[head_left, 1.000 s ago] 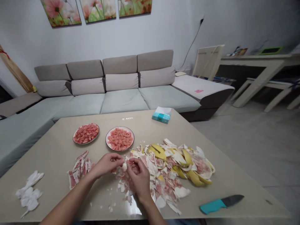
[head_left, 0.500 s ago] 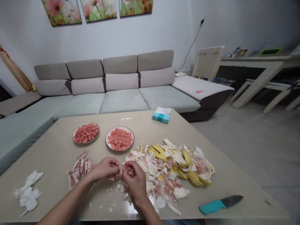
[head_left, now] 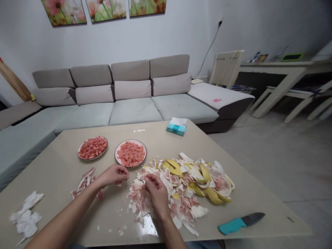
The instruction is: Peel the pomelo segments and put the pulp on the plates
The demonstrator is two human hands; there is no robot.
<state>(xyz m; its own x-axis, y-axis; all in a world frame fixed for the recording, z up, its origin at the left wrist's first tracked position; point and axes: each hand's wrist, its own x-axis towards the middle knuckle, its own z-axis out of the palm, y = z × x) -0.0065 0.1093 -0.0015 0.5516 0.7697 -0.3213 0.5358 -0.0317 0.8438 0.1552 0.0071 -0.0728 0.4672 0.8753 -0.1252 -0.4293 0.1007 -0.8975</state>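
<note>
My left hand [head_left: 114,175] is closed with its fingers curled, and a reddish bit of pomelo flesh [head_left: 119,184] peeks out beneath them. It hovers just below the plate of flesh pieces [head_left: 131,154]. Over the left part of the peel pile [head_left: 168,180], my right hand [head_left: 157,192] has thumb and fingers pinched together; what lies between them, if anything, blends with the scraps behind. Unpeeled pomelo segments [head_left: 85,183] with whitish membrane lie to the left, partly hidden by my left forearm.
A second plate of red flesh [head_left: 92,148] stands at the left. Crumpled tissues [head_left: 27,216] lie at the near left. A knife with a turquoise handle [head_left: 233,225] rests near the right front edge, its blade pointing right. A tissue pack [head_left: 176,126] sits by the far edge.
My hands, together half a second ago over a piece of pomelo, have parted. The left moved left and slightly up, the right a little to the right. The view shifted slightly.
</note>
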